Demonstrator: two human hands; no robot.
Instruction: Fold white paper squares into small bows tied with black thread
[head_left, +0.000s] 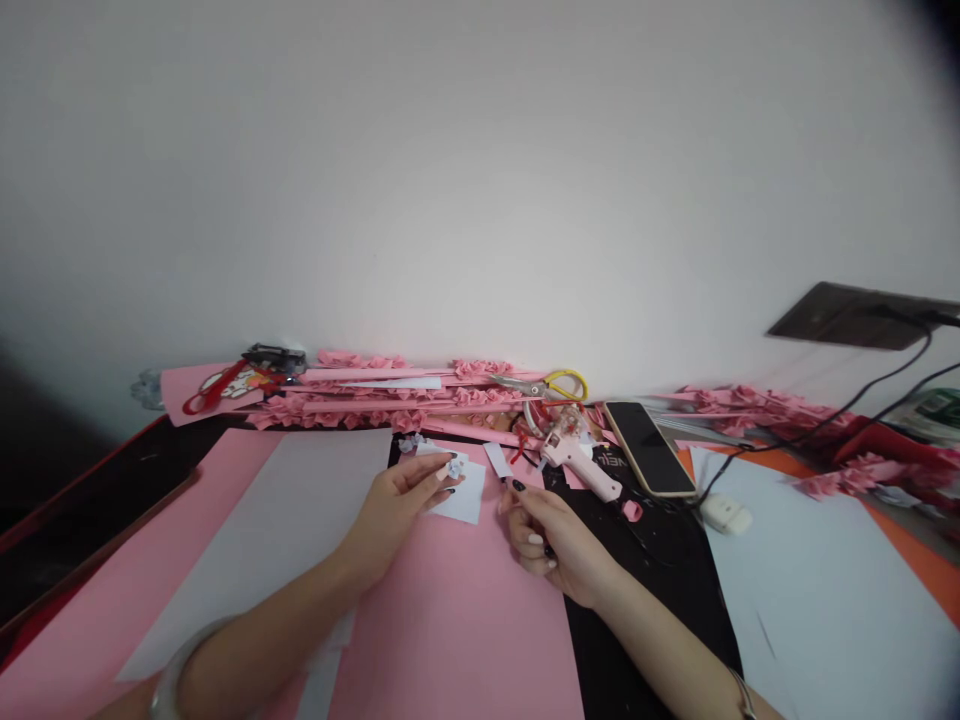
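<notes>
My left hand point(401, 505) pinches a small pale paper flower point(455, 468) between thumb and fingertips. Under and beside it lie white paper squares point(463, 497) on a large pink sheet point(457, 600). My right hand point(541, 530) is closed, thumb against the curled fingers, a little to the right of the flower. A short white paper strip point(496, 460) ends close to its fingertips; whether they grip it I cannot tell. A pink glue gun point(581, 465) lies just beyond my right hand.
Pink paper flower stems point(390, 403) lie along the wall, with yellow-handled scissors point(544, 385) on them and red-handled scissors point(217, 388) at left. A phone point(651, 448), a white earbud case point(726, 513) and white sheets point(810, 580) are at right. Black cables point(847, 408) hang from a wall socket point(847, 315).
</notes>
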